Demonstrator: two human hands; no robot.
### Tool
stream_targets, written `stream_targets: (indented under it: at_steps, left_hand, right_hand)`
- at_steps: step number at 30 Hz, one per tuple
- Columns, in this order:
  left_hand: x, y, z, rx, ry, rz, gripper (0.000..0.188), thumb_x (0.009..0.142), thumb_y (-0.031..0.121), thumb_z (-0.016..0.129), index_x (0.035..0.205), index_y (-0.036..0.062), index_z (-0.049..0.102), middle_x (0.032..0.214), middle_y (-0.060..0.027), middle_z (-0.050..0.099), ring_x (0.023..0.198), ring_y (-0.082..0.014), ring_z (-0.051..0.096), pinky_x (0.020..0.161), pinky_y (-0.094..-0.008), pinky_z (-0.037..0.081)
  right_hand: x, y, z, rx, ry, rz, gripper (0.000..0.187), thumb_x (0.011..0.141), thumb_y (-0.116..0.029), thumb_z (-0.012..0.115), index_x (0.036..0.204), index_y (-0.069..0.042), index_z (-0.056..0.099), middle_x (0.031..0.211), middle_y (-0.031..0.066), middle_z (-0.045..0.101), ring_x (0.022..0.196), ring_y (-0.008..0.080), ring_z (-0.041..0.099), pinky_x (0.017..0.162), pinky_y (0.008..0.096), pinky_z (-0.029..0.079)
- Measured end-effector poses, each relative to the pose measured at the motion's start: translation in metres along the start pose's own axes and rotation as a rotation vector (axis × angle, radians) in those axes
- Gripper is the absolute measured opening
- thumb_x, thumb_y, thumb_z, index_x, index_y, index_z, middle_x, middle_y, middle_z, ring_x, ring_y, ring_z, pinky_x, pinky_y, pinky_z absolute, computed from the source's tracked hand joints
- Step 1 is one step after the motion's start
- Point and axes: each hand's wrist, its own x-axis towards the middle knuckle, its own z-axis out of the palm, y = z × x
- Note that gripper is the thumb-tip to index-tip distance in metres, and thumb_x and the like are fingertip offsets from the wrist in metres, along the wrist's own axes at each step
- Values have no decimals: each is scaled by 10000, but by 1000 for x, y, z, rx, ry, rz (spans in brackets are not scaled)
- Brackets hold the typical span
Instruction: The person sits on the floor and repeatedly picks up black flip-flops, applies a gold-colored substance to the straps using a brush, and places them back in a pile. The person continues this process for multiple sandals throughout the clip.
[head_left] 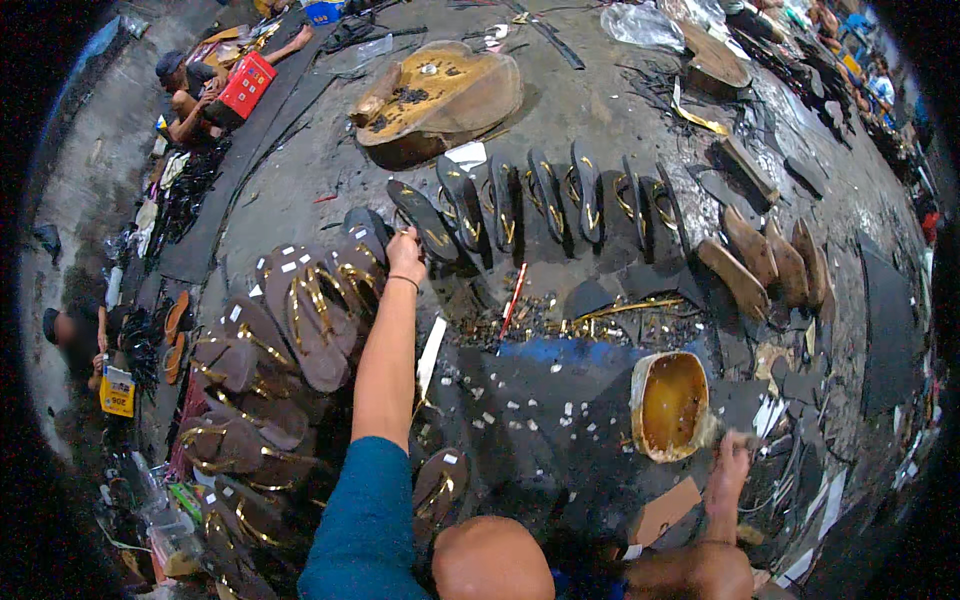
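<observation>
My left arm reaches forward, and my left hand (405, 253) is closed on the near-side edge of a black flip-flop (422, 218) with a gold-trimmed strap. That flip-flop lies slanted at the left end of a row of similar black flip-flops (545, 195), some flat and some on edge. Just left of my fingers is another dark flip-flop (366, 228). Many brown flip-flops (318, 325) with gold straps and small white stickers spread left of my forearm. My right hand does not show.
A glue-filled tub (668, 405) stands beside my bare foot (730, 465). Wooden shoe lasts (735, 275) lie right of the row. A wooden block (440, 100) stands beyond it. White scraps litter the floor. A person (190, 100) holds a red box (245, 90) at far left.
</observation>
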Motion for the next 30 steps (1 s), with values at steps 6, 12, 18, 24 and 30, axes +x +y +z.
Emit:
stream_targets:
  at_steps: [6, 12, 18, 24, 30]
  left_hand:
    - [74, -22, -10, 7, 193, 110, 171, 916, 97, 569, 1067, 19, 587, 875, -33, 606, 752, -159, 566, 730, -336, 477]
    - [8, -32, -12, 571, 282, 499, 432, 880, 251, 656, 1176, -46, 555, 1030, -135, 644, 911, -212, 599, 828, -335, 464]
    - [-53, -49, -49, 553, 144, 432, 344, 901, 226, 623, 1133, -26, 589, 1056, -128, 637, 995, -207, 593, 883, -326, 462]
    - [23, -7, -61, 215, 161, -15, 393, 915, 235, 537, 1247, 29, 494, 1232, -95, 514, 1144, -238, 492, 955, -387, 386]
    - [35, -23, -20, 110, 33, -146, 473, 963, 309, 464, 1339, 23, 459, 1330, -60, 500, 1196, -212, 452, 1009, -362, 345]
  right_hand:
    - [-12, 72, -15, 568, -40, 478, 247, 926, -351, 615, 1042, -134, 603, 771, -40, 558, 679, 81, 534, 523, 222, 426]
    - [1, 116, -28, 631, -190, 546, 316, 920, -396, 602, 1133, -164, 577, 900, -25, 594, 713, 101, 557, 569, 264, 460]
    - [29, 51, -37, 84, 182, 198, 350, 919, -379, 610, 1066, -62, 611, 907, 38, 606, 765, 136, 571, 685, 264, 467]
    - [160, -67, 51, -749, 6, -925, 406, 812, -130, 679, 1182, -36, 540, 1176, 156, 545, 1089, 321, 532, 931, 401, 430]
    - [263, -87, 93, -1667, 68, -1246, 507, 861, -153, 591, 1353, -172, 469, 1439, 103, 369, 1340, 314, 329, 1063, 542, 302]
